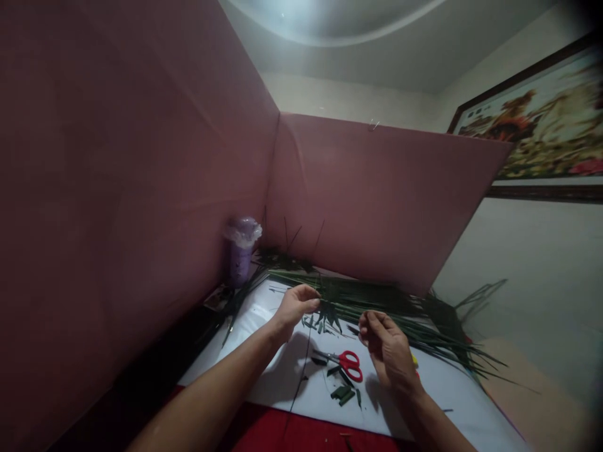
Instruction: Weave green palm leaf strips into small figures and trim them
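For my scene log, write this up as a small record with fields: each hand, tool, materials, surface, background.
Left hand: left hand with thumb and fingers together, beside the dark green leaves; grip unclear
Right hand: right hand with fingertips drawn together; anything held is too small to tell
Tool: red-handled scissors lying with blades pointing left
Materials: long green leaves beyond the hands; short green pieces near the scissors
Surface: white sheet
Background: pink panels; purple container topped with clear plastic
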Available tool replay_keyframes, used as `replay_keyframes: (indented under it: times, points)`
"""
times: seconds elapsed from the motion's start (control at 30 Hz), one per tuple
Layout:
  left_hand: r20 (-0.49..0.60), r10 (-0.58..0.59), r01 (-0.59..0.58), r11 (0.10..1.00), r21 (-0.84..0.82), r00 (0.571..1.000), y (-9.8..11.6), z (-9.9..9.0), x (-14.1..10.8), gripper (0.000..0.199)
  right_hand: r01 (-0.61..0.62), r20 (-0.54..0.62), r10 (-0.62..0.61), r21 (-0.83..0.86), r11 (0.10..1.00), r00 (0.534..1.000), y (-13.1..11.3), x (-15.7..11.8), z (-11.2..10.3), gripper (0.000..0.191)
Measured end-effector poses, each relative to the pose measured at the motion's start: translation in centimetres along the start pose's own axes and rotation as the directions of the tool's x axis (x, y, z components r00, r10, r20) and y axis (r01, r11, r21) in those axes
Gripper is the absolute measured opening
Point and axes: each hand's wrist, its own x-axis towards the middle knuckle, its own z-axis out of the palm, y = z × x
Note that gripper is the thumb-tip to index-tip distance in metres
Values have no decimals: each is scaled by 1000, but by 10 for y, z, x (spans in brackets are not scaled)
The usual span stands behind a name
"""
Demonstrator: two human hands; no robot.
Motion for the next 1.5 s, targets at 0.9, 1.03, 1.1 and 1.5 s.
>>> replay_keyframes:
  times: [0.9,1.03,1.1,1.5]
  points:
    - [-74,14,-4,992,125,997,-11,-1,7,20,-98,-126,117,147,984,985,16,6,-10,25]
    - [-91,-16,25,994,102,996,-9,2,4,24,-139,-133,168,201,970,977,20,3,-9,21]
    - [-101,-78,83,996,42,992,-8,4,0,27,-164,-144,200,233,959,969,21,3,-10,19]
    - [-42,-140,141,990,5,989,-16,9,-5,37,-236,-179,304,325,916,936,24,5,-13,11]
